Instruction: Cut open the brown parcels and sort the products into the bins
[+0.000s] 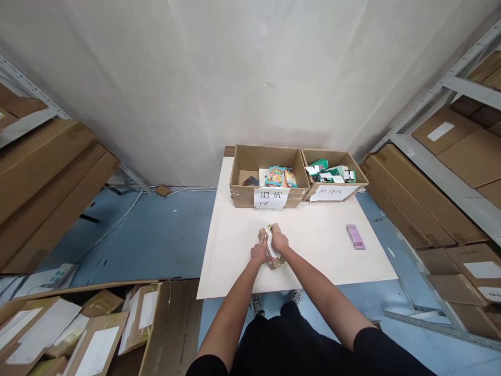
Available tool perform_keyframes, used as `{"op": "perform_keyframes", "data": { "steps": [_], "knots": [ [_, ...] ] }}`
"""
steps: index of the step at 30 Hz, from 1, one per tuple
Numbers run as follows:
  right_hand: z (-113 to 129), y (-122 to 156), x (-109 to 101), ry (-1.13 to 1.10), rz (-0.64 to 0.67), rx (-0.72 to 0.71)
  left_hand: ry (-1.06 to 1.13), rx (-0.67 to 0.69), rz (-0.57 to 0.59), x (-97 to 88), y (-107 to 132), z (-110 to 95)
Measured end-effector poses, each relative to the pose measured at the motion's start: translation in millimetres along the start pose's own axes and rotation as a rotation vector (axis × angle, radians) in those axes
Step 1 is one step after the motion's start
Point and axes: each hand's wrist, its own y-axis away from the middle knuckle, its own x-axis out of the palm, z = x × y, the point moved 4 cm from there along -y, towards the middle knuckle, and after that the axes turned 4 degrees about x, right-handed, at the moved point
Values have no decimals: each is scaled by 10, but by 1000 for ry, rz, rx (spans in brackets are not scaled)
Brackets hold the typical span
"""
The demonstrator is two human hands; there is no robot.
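Note:
A small cardboard box (278,262) with a white label and shiny tape lies slanted near the front of the white table. My left hand (261,251) grips its left side, forefinger pointing along the top and thumb across the label. Curled over the upper right part of the box is my right hand (279,243), fingers closed. A little yellow-green shows by its fingertips at the box's far end; what the fingers hold is too small to make out.
Behind stand two open cartons with paper signs: the left carton (238,194) holds colourful booklets, the right carton (362,180) green-and-white boxes. A pixelated purple item (355,237) lies at right on the table (313,271). A large carton of parcels (151,334) stands lower left; loaded shelves flank both sides.

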Motion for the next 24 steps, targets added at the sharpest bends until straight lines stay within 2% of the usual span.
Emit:
{"op": "perform_keyframes", "data": {
  "steps": [5,10,13,18,21,24],
  "knots": [
    [-27,-26,-148,-60,94,-34,17,5,-1,-7,2,30],
    [40,43,-13,-98,11,-41,34,-3,6,9,-47,88],
    [91,82,86,-110,8,-15,27,-14,-4,5,-59,86],
    [162,85,-49,-25,54,32,-14,-29,-16,-60,10,22],
    [124,145,-130,-60,74,80,-30,-41,2,-100,54,-12],
    [-25,336,-109,-70,86,104,-27,-52,17,-116,82,-27]
  ]
}}
